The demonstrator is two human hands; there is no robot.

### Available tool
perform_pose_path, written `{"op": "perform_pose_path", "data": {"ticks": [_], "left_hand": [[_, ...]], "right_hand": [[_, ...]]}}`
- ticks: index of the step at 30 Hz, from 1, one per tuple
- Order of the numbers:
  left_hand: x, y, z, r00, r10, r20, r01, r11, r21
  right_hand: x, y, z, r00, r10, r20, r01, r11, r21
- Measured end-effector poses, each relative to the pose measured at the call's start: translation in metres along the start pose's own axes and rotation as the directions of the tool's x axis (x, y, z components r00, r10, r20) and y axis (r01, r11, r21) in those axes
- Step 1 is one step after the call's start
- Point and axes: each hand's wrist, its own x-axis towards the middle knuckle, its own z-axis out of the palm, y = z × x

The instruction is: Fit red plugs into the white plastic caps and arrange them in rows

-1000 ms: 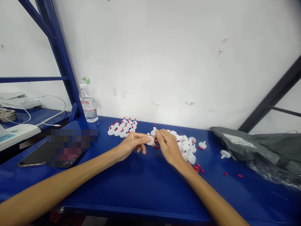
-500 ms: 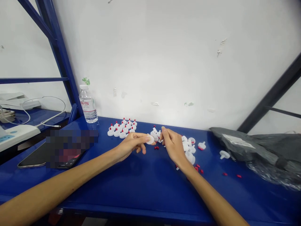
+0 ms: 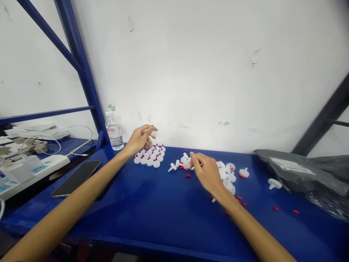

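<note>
My left hand (image 3: 140, 138) is raised just above the back of a group of white caps with red tips (image 3: 150, 155) standing in rows on the blue table (image 3: 152, 207). Its fingers pinch a small white cap with a red tip. My right hand (image 3: 205, 171) rests on the table at the left edge of a loose pile of white caps (image 3: 227, 174), fingers curled and pinched over small white pieces (image 3: 185, 162). What its fingertips hold is too small to name. Loose red tips (image 3: 187, 176) lie beside it.
A water bottle (image 3: 113, 130) stands by the blue frame post at the back left. A dark phone (image 3: 76, 178) lies flat at left, with a white power strip (image 3: 32, 169) and cables beyond. A grey plastic bag (image 3: 297, 171) fills the right side. Stray red tips (image 3: 285, 210) lie near it.
My left hand has left the right hand and moved back-left with the cap to above the standing rows. The right hand stayed by the loose pile. The view shifted left.
</note>
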Motion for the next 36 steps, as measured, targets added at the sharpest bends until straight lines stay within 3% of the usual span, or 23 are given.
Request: {"op": "perform_pose_path", "data": {"ticks": [2, 4, 7, 12, 18, 22, 29, 36], "left_hand": [[0.019, -0.008, -0.023, 0.994, 0.032, -0.104, -0.016, 0.989, 0.148], [0.032, -0.024, -0.042, 0.987, 0.008, -0.159, 0.045, 0.944, 0.327], [0.038, -0.056, -0.06, 0.989, -0.056, -0.134, 0.107, 0.905, 0.411], [0.036, -0.095, -0.074, 0.99, -0.128, -0.058, 0.139, 0.839, 0.526], [0.054, -0.104, -0.078, 0.997, -0.066, -0.046, 0.08, 0.76, 0.645], [0.061, -0.104, -0.072, 0.996, -0.088, -0.035, 0.088, 0.729, 0.679], [0.054, -0.116, -0.057, 0.992, -0.125, 0.001, 0.092, 0.741, 0.665], [0.05, -0.109, -0.064, 0.987, -0.161, -0.012, 0.125, 0.714, 0.689]], "right_hand": [[0.0, 0.0, 0.001, 1.0, -0.011, 0.008, 0.011, 1.0, -0.026], [-0.001, -0.001, 0.002, 1.0, -0.021, 0.017, 0.022, 0.999, -0.05], [-0.001, -0.002, 0.002, 0.999, -0.027, 0.024, 0.029, 0.997, -0.073], [-0.002, -0.004, 0.002, 0.999, -0.027, 0.034, 0.03, 0.996, -0.089], [-0.003, -0.003, 0.003, 0.997, -0.044, 0.062, 0.05, 0.994, -0.101], [-0.002, -0.004, 0.002, 0.997, -0.042, 0.07, 0.05, 0.992, -0.114], [-0.003, -0.004, 0.003, 0.991, -0.108, 0.073, 0.12, 0.976, -0.183], [-0.003, -0.005, 0.001, 0.99, -0.112, 0.083, 0.126, 0.974, -0.189]]}}
